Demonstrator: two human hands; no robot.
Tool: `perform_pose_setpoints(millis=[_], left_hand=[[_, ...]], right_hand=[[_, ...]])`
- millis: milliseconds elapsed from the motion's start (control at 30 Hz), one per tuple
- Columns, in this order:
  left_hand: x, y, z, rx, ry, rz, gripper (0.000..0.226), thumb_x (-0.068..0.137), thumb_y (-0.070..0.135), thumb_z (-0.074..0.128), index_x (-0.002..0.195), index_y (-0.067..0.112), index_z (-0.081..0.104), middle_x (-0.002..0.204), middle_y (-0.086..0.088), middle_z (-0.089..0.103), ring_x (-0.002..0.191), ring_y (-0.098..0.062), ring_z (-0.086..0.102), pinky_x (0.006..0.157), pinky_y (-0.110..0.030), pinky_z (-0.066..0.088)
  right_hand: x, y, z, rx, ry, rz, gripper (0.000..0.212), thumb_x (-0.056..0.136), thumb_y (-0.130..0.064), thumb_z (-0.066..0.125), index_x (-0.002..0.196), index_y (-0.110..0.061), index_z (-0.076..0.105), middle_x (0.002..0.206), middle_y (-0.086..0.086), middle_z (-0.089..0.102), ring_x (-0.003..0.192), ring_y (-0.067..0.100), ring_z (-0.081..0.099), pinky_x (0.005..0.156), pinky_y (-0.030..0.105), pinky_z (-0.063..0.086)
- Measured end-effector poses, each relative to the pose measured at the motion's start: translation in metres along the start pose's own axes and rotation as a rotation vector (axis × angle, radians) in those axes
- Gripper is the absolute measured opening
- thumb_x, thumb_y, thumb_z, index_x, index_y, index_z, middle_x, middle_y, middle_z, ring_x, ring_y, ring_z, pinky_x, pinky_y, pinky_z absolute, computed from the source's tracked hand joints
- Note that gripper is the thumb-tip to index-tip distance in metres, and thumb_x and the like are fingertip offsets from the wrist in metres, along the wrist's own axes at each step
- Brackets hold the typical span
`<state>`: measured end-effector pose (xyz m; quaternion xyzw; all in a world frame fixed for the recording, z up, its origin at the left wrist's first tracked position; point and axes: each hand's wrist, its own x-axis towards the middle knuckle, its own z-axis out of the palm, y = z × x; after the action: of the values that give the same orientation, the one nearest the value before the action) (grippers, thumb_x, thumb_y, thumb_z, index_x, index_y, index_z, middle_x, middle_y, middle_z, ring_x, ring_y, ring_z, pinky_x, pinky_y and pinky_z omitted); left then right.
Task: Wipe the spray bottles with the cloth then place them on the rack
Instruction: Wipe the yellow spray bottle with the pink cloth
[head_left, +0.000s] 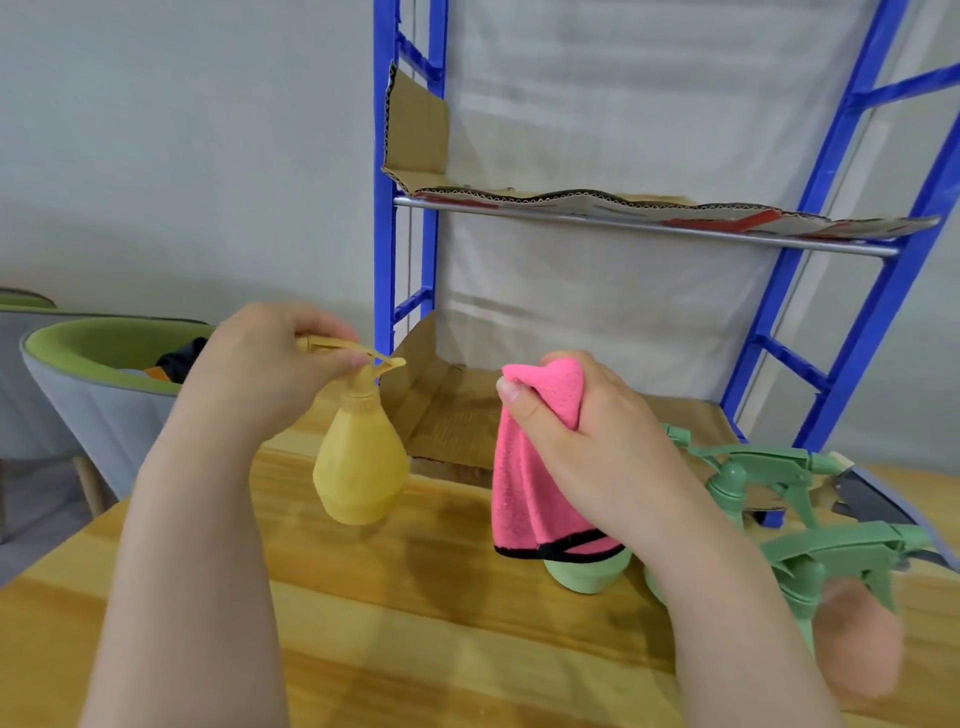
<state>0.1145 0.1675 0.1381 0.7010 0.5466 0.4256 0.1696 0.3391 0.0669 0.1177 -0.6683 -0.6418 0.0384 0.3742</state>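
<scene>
Wooden table (415, 597) | left hand (260, 374) grips yellow bottle (358, 467) | right hand (582, 441) grips cloth (530, 499)

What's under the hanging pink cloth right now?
Below the pink cloth, held by the right hand, the base of a green spray bottle shows on the table; its upper part is covered.

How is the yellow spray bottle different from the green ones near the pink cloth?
The yellow spray bottle is held by its spray head in the left hand, apparently lifted; the green spray bottles stand on the wooden table. The yellow one is in full view, while the green ones are partly hidden behind the right hand and its pink cloth. Both have trigger heads; none is on the rack.
</scene>
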Motion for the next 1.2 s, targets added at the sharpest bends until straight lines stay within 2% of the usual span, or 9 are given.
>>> perform_pose_setpoints(millis=[233, 333, 467, 567, 667, 733, 833, 1000, 1200], left_hand=[[-0.011, 0.038, 0.015, -0.454, -0.024, 0.162, 0.027, 0.08, 0.025, 0.079, 0.102, 0.034, 0.067, 0.083, -0.01, 0.068, 0.072, -0.024, 0.063, 0.064, -0.031, 0.05], [-0.017, 0.056, 0.026, -0.57, -0.084, 0.229, 0.025, 0.083, 0.018, 0.076, 0.101, 0.033, 0.067, 0.078, -0.012, 0.065, 0.082, -0.035, 0.066, 0.083, -0.045, 0.055], [-0.024, 0.074, 0.036, -0.709, -0.127, 0.288, 0.023, 0.089, 0.011, 0.069, 0.103, 0.029, 0.067, 0.076, 0.0, 0.061, 0.074, -0.016, 0.064, 0.081, -0.043, 0.059], [-0.028, 0.082, 0.042, -0.737, -0.161, 0.311, 0.023, 0.09, 0.008, 0.066, 0.107, 0.024, 0.065, 0.07, 0.009, 0.059, 0.07, -0.009, 0.065, 0.074, -0.029, 0.058], [-0.031, 0.087, 0.046, -0.744, -0.17, 0.31, 0.02, 0.09, 0.012, 0.068, 0.104, 0.026, 0.066, 0.069, 0.013, 0.06, 0.07, -0.011, 0.065, 0.075, -0.037, 0.057], [-0.033, 0.09, 0.048, -0.735, -0.163, 0.329, 0.018, 0.089, 0.016, 0.069, 0.1, 0.03, 0.066, 0.074, 0.013, 0.059, 0.07, -0.012, 0.063, 0.07, -0.039, 0.053], [-0.035, 0.094, 0.05, -0.723, -0.134, 0.362, 0.016, 0.09, 0.016, 0.068, 0.097, 0.03, 0.066, 0.073, 0.015, 0.059, 0.066, -0.007, 0.059, 0.063, -0.025, 0.045], [-0.035, 0.096, 0.047, -0.719, -0.075, 0.371, 0.015, 0.084, 0.023, 0.07, 0.095, 0.033, 0.067, 0.071, 0.014, 0.059, 0.069, -0.01, 0.059, 0.065, -0.028, 0.047], [-0.031, 0.092, 0.04, -0.808, 0.009, 0.344, 0.017, 0.078, 0.029, 0.069, 0.095, 0.034, 0.067, 0.079, -0.001, 0.06, 0.08, -0.019, 0.062, 0.091, -0.049, 0.054]], right_hand=[[-0.003, -0.009, -0.004, 0.061, -0.111, -0.094, 0.027, 0.088, -0.073, 0.03, 0.067, -0.061, 0.042, 0.082, -0.02, 0.047, 0.092, 0.01, 0.052, 0.088, 0.035, 0.047], [-0.002, -0.006, 0.004, 0.052, -0.107, -0.134, 0.038, 0.084, -0.082, 0.027, 0.082, -0.051, 0.049, 0.088, -0.019, 0.048, 0.098, 0.013, 0.053, 0.09, 0.04, 0.048], [-0.001, -0.007, 0.01, 0.108, -0.041, -0.121, 0.057, 0.079, -0.082, 0.036, 0.105, -0.038, 0.059, 0.1, -0.016, 0.056, 0.104, 0.012, 0.054, 0.089, 0.038, 0.05], [0.0, -0.005, 0.008, 0.122, -0.005, -0.109, 0.044, 0.081, -0.078, 0.039, 0.095, -0.041, 0.059, 0.093, -0.014, 0.055, 0.097, 0.015, 0.056, 0.084, 0.04, 0.05], [0.0, -0.005, 0.007, 0.186, 0.08, -0.058, 0.024, 0.083, -0.068, 0.054, 0.081, -0.044, 0.051, 0.087, -0.011, 0.056, 0.091, 0.02, 0.058, 0.076, 0.037, 0.048], [0.0, -0.006, 0.008, 0.24, 0.15, 0.001, 0.03, 0.08, -0.063, 0.063, 0.084, -0.037, 0.048, 0.088, -0.011, 0.06, 0.089, 0.017, 0.06, 0.067, 0.028, 0.044], [-0.001, -0.01, 0.011, 0.33, 0.243, 0.068, 0.032, 0.076, -0.056, 0.07, 0.084, -0.032, 0.05, 0.082, -0.01, 0.064, 0.073, 0.003, 0.06, 0.055, 0.018, 0.04], [0.0, -0.015, 0.016, 0.384, 0.215, 0.104, 0.033, 0.075, -0.054, 0.072, 0.091, -0.031, 0.054, 0.084, -0.01, 0.065, 0.077, 0.008, 0.063, 0.067, 0.036, 0.054], [-0.001, -0.015, 0.015, 0.339, 0.166, 0.111, 0.051, 0.065, -0.071, 0.071, 0.099, -0.039, 0.049, 0.096, -0.013, 0.064, 0.087, 0.007, 0.062, 0.073, 0.036, 0.054]])
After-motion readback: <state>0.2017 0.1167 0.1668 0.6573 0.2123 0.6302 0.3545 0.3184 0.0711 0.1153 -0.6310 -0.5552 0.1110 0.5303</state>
